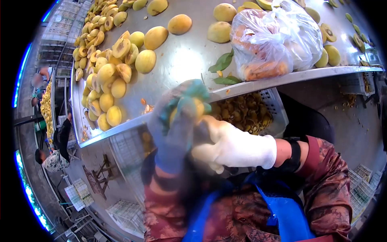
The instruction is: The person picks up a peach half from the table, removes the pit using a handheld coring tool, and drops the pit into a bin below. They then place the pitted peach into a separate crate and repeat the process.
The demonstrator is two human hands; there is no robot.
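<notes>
My left hand (177, 117), in a grey-green glove and smeared by motion, is closed round a yellow fruit (198, 107) at the front edge of the metal table (177, 97). Just below and touching or nearly touching it is my right hand (231, 144) in a white knitted glove. Its fingers are curled shut; what they hold, if anything, is hidden by blur. On the table to the left lies a pile of yellow fruits (107, 74), some whole and some cut in half with the stone cavity showing.
Plastic bags (262, 44) with orange-brown contents sit at the table's edge, beside green leaves (222, 62). Under the edge stands a white crate (278, 107) of fruit pieces (244, 111). Another person (58, 159) works at a fruit-covered table far left. Stacked crates (127, 215) stand on the floor.
</notes>
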